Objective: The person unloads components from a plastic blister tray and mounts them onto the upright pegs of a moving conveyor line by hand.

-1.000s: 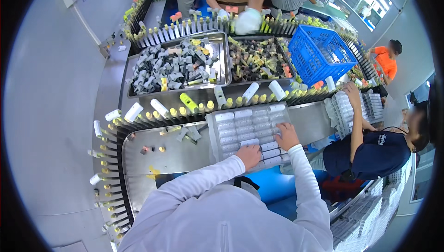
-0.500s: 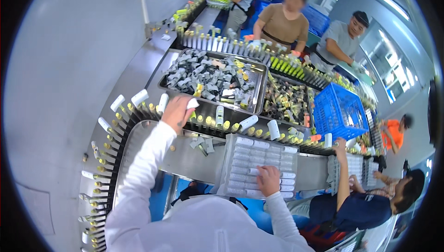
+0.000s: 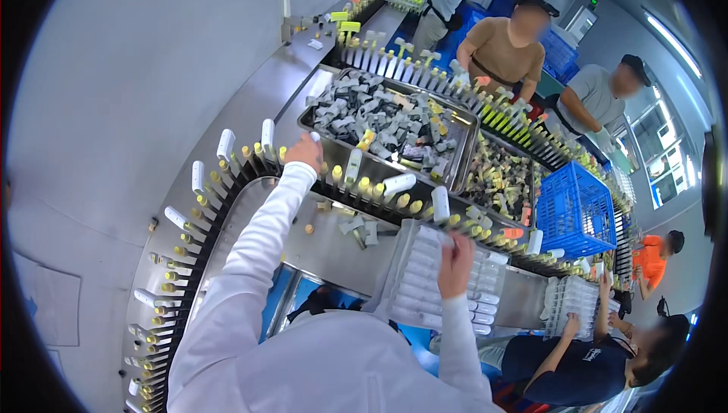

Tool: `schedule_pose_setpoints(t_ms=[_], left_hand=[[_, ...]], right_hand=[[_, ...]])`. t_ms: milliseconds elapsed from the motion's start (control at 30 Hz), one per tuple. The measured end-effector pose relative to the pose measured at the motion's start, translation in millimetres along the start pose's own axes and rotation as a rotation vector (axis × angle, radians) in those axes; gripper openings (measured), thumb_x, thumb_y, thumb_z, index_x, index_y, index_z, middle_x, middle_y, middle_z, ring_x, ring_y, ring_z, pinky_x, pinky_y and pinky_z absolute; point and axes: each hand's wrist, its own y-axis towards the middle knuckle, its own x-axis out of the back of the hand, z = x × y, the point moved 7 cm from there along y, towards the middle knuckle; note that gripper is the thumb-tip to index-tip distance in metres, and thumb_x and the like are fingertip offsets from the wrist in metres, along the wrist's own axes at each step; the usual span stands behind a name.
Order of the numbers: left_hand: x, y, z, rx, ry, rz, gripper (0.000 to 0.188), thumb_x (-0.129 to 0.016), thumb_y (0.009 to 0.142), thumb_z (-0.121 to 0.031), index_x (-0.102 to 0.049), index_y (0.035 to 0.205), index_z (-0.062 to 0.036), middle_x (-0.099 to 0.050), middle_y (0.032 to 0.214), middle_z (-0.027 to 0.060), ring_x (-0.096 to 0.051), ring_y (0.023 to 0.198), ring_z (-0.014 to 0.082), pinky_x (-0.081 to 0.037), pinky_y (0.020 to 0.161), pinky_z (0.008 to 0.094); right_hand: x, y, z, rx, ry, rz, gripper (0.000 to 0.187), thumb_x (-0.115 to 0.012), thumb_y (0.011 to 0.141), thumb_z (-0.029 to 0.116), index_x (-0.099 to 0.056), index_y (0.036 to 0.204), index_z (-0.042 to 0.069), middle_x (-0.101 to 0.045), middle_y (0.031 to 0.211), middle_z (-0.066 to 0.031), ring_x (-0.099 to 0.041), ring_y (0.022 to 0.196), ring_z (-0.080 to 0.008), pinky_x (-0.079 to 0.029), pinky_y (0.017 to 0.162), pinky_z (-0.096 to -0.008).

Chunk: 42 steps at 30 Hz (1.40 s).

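My left hand (image 3: 305, 153) reaches out over the curved line of upright holders, its fingers closed around a small white plastic piece (image 3: 315, 137) that shows at the fingertips. Yellow-tipped posts (image 3: 337, 173) stand on both sides of it, some carrying white oblong casings (image 3: 353, 165). Above the clear plastic tray (image 3: 403, 269) is my right hand (image 3: 455, 265), fingers drawn together and pointing away from me. Whatever those fingers may hold is hidden. White cylindrical pieces (image 3: 483, 307) lie in rows in the tray.
Beyond the line, a metal tray (image 3: 464, 174) holds grey clips, with a bin of dark and yellow parts (image 3: 497, 174) beside it. A blue crate (image 3: 576, 212) stands right. Loose grey clips (image 3: 364, 231) lie on the steel table. A co-worker in dark clothing (image 3: 569, 364) sits at right; others work opposite.
My right hand has lifted from the tray's lower middle and moved toward its far side. My left hand stays at the holders with the white piece. The whole view has shifted.
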Motion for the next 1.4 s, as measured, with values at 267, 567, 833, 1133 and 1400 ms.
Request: schedule_pose_setpoints(t_ms=[267,567,833,1133,1400], left_hand=[[7.9,-6.6,89.8,0.015,-0.42,-0.274,0.057,-0.056,0.096,-0.033,-0.041,0.135,0.0064,-0.055,0.12,0.0309,-0.056,0.111,0.0461,-0.048,0.091,0.048],[-45.1,-202.7,125.1,0.038,-0.607,-0.298,0.022,-0.057,0.093,-0.013,-0.056,0.11,-0.0004,-0.05,0.129,0.0238,-0.052,0.115,0.0408,-0.041,0.1,0.0447],[-53.5,-142.2,97.7,0.064,-0.961,-0.258,0.014,-0.053,0.096,-0.011,-0.057,0.105,-0.0022,-0.057,0.118,0.0193,-0.058,0.108,0.0302,-0.048,0.09,0.0365],[-20.4,-95.7,92.2,0.239,-1.953,0.035,0.034,-0.044,0.105,-0.035,-0.049,0.117,-0.0043,-0.062,0.1,0.0068,-0.058,0.076,0.0119,-0.05,0.065,0.0265],[-30.5,-118.6,106.4,0.426,-1.753,0.072,0.033,-0.043,0.104,-0.042,-0.047,0.114,-0.0107,-0.057,0.074,0.002,-0.046,0.049,0.0088,-0.033,0.042,0.0228]], right_hand=[[-282.2,192.6,138.7,0.395,0.399,0.56,0.028,-0.071,0.087,0.019,-0.067,0.109,0.003,-0.067,0.102,-0.0149,-0.065,0.097,-0.0294,-0.049,0.088,-0.0367],[-403.5,156.9,108.0,0.804,-0.114,1.09,0.011,-0.068,0.085,0.02,-0.074,0.094,0.014,-0.07,0.087,-0.0014,-0.063,0.089,-0.0217,-0.041,0.098,-0.0401],[-454.0,153.1,154.0,0.72,0.04,0.711,0.023,-0.065,0.089,0.019,-0.061,0.109,0.009,-0.07,0.087,-0.0088,-0.065,0.084,-0.0332,-0.048,0.085,-0.0436],[-384.9,93.6,161.0,0.033,0.89,0.773,0.022,-0.039,0.107,0.023,-0.046,0.098,0.004,-0.06,0.074,-0.0088,-0.062,0.062,-0.0157,-0.05,0.06,-0.0258],[-391.5,19.8,123.6,-0.007,0.859,0.926,0.041,-0.059,0.095,0.007,-0.047,0.133,-0.003,-0.058,0.127,-0.0104,-0.057,0.112,-0.0158,-0.046,0.096,-0.0289]])
